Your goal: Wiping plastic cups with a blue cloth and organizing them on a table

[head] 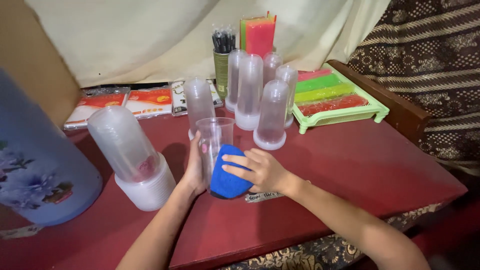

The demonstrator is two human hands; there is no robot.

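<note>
My left hand (194, 167) grips a clear plastic cup (213, 137) that stands upright on the dark red table (350, 165). Against the cup's lower right side my right hand (257, 170) presses a blue cloth (227, 175), fingers spread over it. Both hands are near the middle of the table, close to its front.
A leaning stack of clear cups (132, 155) stands left of my hands. Several inverted cup stacks (260, 95) stand behind. A green tray (340, 107) of coloured straws sits at back right. A large pale blue flowered jug (35, 165) is at far left. Flat packets (125, 102) lie at the back.
</note>
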